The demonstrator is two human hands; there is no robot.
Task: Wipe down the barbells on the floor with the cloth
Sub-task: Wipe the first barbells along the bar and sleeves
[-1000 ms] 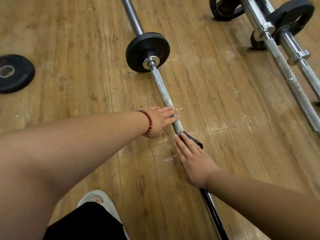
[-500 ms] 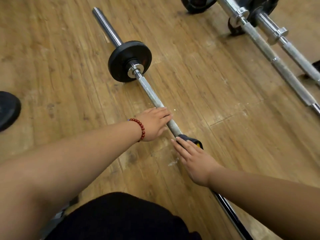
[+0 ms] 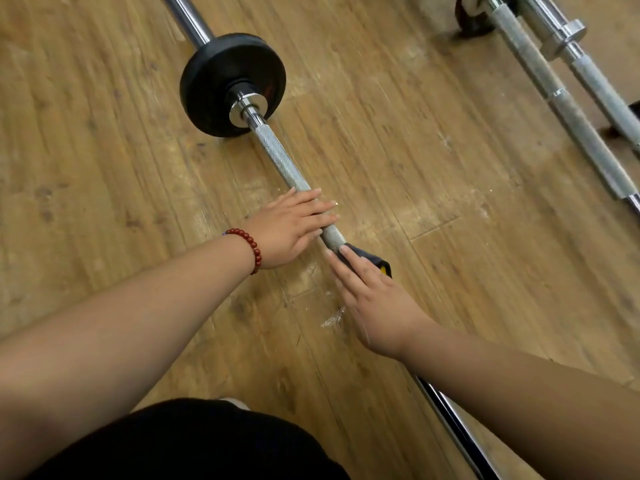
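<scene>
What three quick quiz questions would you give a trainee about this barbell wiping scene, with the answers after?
1. Multiple choice: which hand presses the cloth onto the barbell? A, left hand; B, right hand; C, neither.
2. True or false: the black plate sits between the two hands.
3. Fill the gap: the red bead bracelet is on the ___ wrist.
Key: 1 B. 2 false, it sits beyond the left hand, farther up the bar. 3 left.
</scene>
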